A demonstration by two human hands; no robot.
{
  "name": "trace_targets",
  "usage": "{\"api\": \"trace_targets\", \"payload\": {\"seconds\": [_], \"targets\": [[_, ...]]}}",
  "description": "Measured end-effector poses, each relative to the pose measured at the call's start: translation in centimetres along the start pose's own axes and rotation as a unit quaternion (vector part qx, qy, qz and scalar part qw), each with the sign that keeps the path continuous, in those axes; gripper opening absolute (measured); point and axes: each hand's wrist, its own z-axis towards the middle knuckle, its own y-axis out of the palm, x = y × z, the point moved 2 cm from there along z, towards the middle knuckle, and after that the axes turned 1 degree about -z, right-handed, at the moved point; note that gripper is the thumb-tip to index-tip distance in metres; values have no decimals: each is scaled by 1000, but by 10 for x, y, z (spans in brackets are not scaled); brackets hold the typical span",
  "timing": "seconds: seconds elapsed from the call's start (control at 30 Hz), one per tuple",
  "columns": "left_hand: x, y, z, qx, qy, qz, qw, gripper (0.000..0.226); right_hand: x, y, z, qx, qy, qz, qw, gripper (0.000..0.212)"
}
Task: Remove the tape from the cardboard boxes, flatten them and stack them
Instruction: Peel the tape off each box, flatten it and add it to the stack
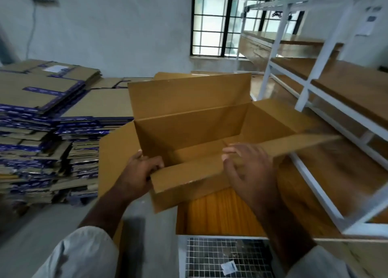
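Nearest: wire-mesh panel [226, 254] at bottom edge, orange surface [220, 212] just beyond it. Grey floor [42, 221] gives open room to the left; white shelving rack [310, 84] crowds the right side. Left hand [136, 172] grips the near-left corner of the open cardboard box [189, 131], fingers curled over the rim. Right hand [249, 172] rests on the near flap, fingers spread and relaxed. Box is plain brown, flaps up, interior bare. Flattened box stacks [46, 118] with purple tape lie left; barred window [220, 19] behind.
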Motion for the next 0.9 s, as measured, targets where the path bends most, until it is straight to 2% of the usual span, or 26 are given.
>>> {"api": "trace_targets", "payload": {"seconds": [0.07,0.13,0.17,0.23,0.27,0.3,0.4,0.47,0.53,0.6,0.67,0.77,0.83,0.9], "targets": [[24,8,8,24,5,-21,999,16,3,-13,-17,111,-4,13,994,17],[48,6,17,45,-18,-54,997,10,7,-22,-30,150,18,30,988,21],[54,2,21,47,-54,-81,994,27,12,-24,-35,149,34,39,987,24],[66,-14,24,31,-140,-157,977,78,28,-23,-46,127,75,61,987,29],[69,-24,25,31,-168,-199,965,92,39,-23,-50,115,97,68,986,32],[72,-34,26,34,-185,-240,952,91,53,-22,-53,105,116,73,985,35],[78,-59,29,72,-224,-363,902,57,99,-25,-50,71,192,82,975,45],[81,-75,32,89,-236,-404,880,42,127,-32,-39,33,262,87,961,61],[87,-88,32,62,-223,-406,884,19,152,-46,-24,14,276,67,959,71],[91,-98,33,29,-218,-398,890,19,179,-61,-3,-23,262,34,964,76],[91,-105,32,14,-225,-379,897,23,205,-74,24,-57,261,15,963,83],[80,-109,36,46,-285,-279,916,53,234,-80,67,-99,266,13,959,91],[76,-108,46,69,-309,-81,945,79,248,-74,89,-147,244,6,958,90],[77,-98,54,105,-347,120,924,80,256,-65,105,-182,243,35,952,86]]}}
